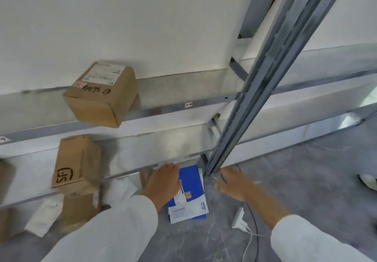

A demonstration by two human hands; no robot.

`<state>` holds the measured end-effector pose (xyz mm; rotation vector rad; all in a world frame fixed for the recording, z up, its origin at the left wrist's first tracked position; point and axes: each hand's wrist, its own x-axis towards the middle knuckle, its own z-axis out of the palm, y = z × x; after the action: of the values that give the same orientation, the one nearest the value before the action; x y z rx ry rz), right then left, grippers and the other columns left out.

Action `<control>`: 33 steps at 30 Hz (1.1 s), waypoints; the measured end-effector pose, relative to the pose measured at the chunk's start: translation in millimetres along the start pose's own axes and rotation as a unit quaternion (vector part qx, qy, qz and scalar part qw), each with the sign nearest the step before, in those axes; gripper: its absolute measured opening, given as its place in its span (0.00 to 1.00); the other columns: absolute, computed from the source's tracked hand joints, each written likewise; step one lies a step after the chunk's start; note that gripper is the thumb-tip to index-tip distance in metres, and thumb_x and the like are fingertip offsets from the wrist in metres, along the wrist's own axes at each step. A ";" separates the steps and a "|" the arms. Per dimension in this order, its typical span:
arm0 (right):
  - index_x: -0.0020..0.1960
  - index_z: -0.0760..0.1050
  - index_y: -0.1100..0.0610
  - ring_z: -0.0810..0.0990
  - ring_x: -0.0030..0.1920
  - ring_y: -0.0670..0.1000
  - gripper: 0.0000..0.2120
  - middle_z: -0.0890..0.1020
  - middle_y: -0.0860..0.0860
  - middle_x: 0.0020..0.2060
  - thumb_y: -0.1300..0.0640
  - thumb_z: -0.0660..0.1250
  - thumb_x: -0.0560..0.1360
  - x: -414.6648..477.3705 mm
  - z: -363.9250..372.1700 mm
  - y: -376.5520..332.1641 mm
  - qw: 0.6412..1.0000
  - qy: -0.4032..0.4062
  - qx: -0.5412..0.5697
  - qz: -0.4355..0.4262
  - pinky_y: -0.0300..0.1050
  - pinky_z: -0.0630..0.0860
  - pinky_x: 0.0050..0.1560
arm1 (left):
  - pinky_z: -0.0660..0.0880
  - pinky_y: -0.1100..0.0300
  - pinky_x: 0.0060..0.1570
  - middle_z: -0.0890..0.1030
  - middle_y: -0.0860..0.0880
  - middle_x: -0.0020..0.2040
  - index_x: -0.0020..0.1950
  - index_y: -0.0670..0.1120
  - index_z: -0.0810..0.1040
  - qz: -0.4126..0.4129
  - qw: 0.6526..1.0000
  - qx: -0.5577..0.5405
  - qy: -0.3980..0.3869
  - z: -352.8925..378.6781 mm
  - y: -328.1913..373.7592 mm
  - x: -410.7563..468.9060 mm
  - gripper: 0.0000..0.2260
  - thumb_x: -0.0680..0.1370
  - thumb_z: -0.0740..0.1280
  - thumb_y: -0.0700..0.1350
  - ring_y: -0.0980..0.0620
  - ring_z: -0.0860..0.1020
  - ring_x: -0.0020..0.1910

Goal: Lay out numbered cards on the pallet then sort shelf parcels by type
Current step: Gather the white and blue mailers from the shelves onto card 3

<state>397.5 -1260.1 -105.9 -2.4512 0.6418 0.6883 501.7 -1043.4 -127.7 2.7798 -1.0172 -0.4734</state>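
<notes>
Parcels sit on a metal shelving unit (163,110) of dull grey, brushed-looking decks against a plain white wall (142,16), above a grey marbled floor (204,241). On the upper deck, well to the left, a cube-shaped cardboard box (102,94) carries a white label and black handwriting; below it an upright carton (76,161) printed with a black logo stands on the next deck. Under that, at floor level, lie a soft white mailer (43,218) and a plain brown box (79,208) (both blurred). The left hand (163,184), out of a white sleeve (114,231), reaches down and forward with its fingers curled over the left edge of a flat blue-and-white envelope (192,182), gripping it low beside the foot of the shelving; whether the envelope touches the floor is unclear. A small tag (188,104) is stuck to the upper deck's front edge. Right of the envelope rises the ribbed grey upright post (271,78). The right hand (232,184) hovers palm down by the post's foot, fingers spread and holding nothing. A white power strip (239,219) with a cable lies on the floor beneath that forearm.
</notes>
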 end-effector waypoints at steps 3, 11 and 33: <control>0.72 0.64 0.54 0.71 0.67 0.53 0.33 0.69 0.51 0.70 0.41 0.64 0.72 58.8 50.7 31.8 1.000 -0.004 0.018 0.006 0.49 0.71 0.65 | 0.67 0.56 0.63 0.76 0.49 0.59 0.62 0.46 0.72 -0.002 1.000 0.030 -0.003 71.7 -23.5 35.3 0.14 0.80 0.58 0.51 0.49 0.73 0.60; 0.71 0.65 0.54 0.72 0.64 0.53 0.27 0.71 0.53 0.66 0.43 0.64 0.76 239.9 192.7 100.1 0.999 0.032 -0.006 -0.018 0.48 0.70 0.64 | 0.70 0.58 0.57 0.76 0.50 0.59 0.63 0.47 0.72 -0.035 0.999 0.032 0.008 287.7 -90.8 130.8 0.15 0.80 0.57 0.52 0.51 0.74 0.57; 0.77 0.44 0.67 0.61 0.73 0.59 0.40 0.54 0.61 0.75 0.41 0.57 0.80 457.4 410.1 202.1 0.997 0.029 -0.051 0.051 0.51 0.64 0.70 | 0.76 0.56 0.54 0.78 0.45 0.56 0.59 0.42 0.75 -0.119 0.987 -0.094 -0.050 538.9 -205.0 236.3 0.13 0.81 0.60 0.49 0.48 0.78 0.54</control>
<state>494.5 -1311.3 -743.3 -2.5544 0.7774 0.7065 612.6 -1054.9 -740.8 2.7386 -0.6205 -0.7074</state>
